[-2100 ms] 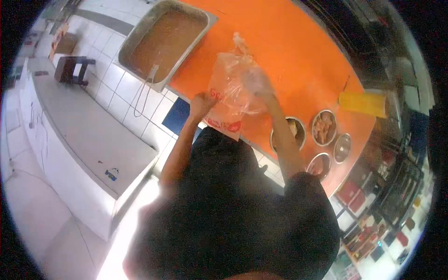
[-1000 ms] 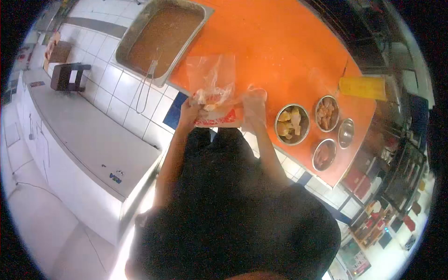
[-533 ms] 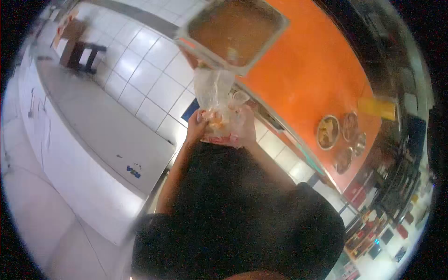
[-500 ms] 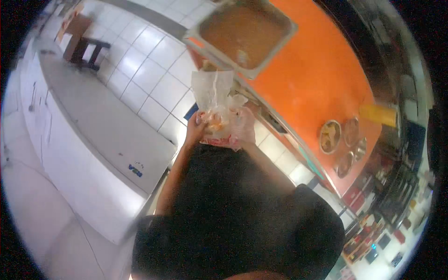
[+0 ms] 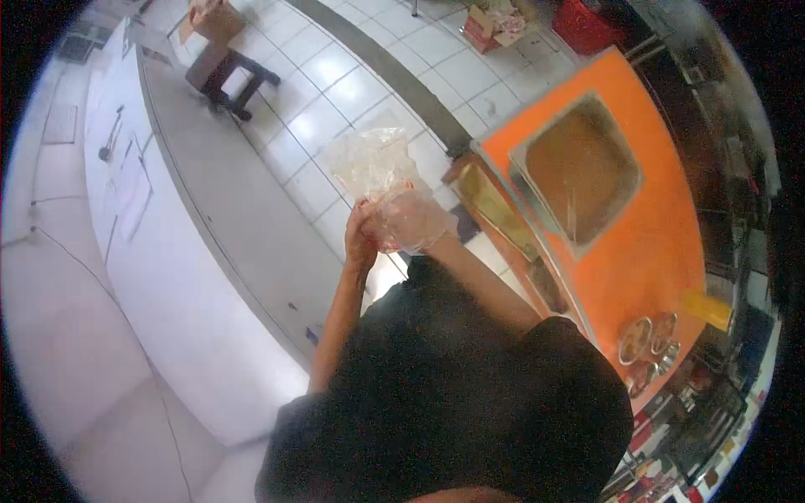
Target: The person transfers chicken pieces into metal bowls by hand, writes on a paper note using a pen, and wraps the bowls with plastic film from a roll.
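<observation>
Holding the clear plastic bag in the left hand, with red marks too blurred to read; against it, the film-covered right hand, closure unclear. Left of both, a long counter; ahead-left, a dark stool; right, an orange table bearing a brown-filled metal tray and, farther, bowls of indistinct pieces.

Clear bag between both hands

We have one bag, crinkled glossy plastic; one tray, dull-rimmed metal; tabletop, smooth; floor tiles, smooth and glossy; shirt, matt cloth.
</observation>
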{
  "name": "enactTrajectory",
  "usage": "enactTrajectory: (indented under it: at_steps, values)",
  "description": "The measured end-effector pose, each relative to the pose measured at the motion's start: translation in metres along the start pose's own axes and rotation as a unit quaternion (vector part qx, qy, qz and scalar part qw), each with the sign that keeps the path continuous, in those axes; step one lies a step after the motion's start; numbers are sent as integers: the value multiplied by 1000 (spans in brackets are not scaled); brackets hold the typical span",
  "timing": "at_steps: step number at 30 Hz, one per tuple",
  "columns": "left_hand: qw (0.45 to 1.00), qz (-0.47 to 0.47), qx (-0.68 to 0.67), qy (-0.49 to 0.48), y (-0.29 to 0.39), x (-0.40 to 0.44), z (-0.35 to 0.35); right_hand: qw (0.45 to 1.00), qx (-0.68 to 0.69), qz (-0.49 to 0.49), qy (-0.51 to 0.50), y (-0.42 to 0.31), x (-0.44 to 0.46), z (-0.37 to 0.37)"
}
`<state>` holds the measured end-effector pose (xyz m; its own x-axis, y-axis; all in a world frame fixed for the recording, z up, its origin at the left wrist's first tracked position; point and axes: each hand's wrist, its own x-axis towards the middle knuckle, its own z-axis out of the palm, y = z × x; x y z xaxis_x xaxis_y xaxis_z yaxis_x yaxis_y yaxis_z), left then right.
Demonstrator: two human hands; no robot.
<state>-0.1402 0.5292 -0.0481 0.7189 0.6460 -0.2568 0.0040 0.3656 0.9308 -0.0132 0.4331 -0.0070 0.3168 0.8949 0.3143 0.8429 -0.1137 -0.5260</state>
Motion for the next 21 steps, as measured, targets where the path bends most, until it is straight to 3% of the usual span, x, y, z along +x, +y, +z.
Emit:
enactTrajectory:
  at_steps: [2,3,5,6,8,9,11,12,13,14,15,16,18,21]
  values:
    - [1000,12,-27,8,18,49,-5,995,5,-37,-97,24,53,-6]
    - [999,36,38,-2,11,78,-19,996,6,-33,-87,36,76,-1]
    - [992,65,105,-20,32,130,-20,973,19,-11,-231,65,122,3]
    - [997,17,73,-12,52,148,-15,974,20,-6,-226,71,140,-6]
    - [999,-25,44,-10,80,197,-9,986,133,62,-79,88,176,-21]
    - [994,-7,110,-9,89,224,-10,986,132,65,-74,97,198,-27]
    - [985,8,171,-8,99,276,-9,941,279,190,-2,122,239,-40]
    - [992,-29,119,-1,116,293,0,941,278,195,-7,134,252,-44]
    - [996,-65,67,7,125,312,2,901,331,280,2,148,265,-50]
    - [999,-38,9,2,126,335,5,854,377,359,16,163,283,-56]
    - [999,-38,3,-2,127,360,6,856,371,361,17,170,302,-69]
    - [998,-49,26,-9,127,385,5,756,503,413,76,170,319,-87]
    - [996,-63,48,-28,129,439,8,631,613,453,145,198,348,-93]
    - [997,-68,22,-34,139,514,15,660,643,323,215,263,373,-66]
